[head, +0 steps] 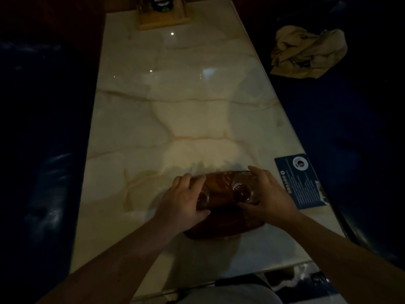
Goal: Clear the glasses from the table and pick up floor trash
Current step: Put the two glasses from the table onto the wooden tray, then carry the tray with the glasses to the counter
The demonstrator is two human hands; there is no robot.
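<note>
Dim scene, marble-look counter (175, 102) running from near to far. Both hands are working at the near end over a brown tray (221, 229) that is sitting on the counter. The left hand (184, 202) is wrapping a clear glass (202, 197) on the left side of the tray, fingers (192, 183) curling over its far side and thumb closing on the near side. The right hand (267, 194) is gripping a second glass (241, 193) on the right side of the tray, fingers (257, 171) reaching over the far rim and thumb pressing at the near side. Cannot tell whether the glasses are lifting off or resting on the tray; too dark. Both glasses are lying between the two hands, near each other, not clearly touching.

A blue printed card (301, 181) is lying flat at the counter's right edge, just beside the right hand. A wooden holder (163, 17) is standing at the far end. A crumpled beige cloth (306, 51) is lying on the dark blue seat (350, 128) far right. Another dark seat (41, 128) is running along the left.
</note>
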